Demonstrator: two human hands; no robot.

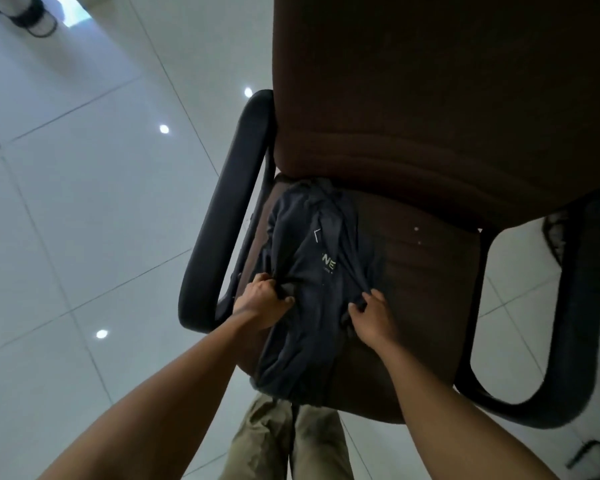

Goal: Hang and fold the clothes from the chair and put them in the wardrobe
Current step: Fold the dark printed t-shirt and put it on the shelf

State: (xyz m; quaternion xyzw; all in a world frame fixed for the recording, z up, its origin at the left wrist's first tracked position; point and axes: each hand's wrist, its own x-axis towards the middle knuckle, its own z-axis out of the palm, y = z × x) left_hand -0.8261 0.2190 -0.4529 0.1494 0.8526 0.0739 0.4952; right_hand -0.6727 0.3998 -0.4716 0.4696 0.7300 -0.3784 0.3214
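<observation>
Both forearms are seen bare with no sleeves, watch or rings on the left hand point(262, 299) or right hand point(371, 318), and creased khaki trousers point(284, 441) are worn below.

Both bare forearms extend forward and down, converging toward the seat front. Left hand point(262, 299): knuckles up, fingers curled closed, bunching dark garment point(312, 271) fabric near the seat's left edge. Right hand point(371, 315): fingers flexed, pinching a fold of the same garment nearer the seat's middle. Hands apart, roughly level.
</observation>
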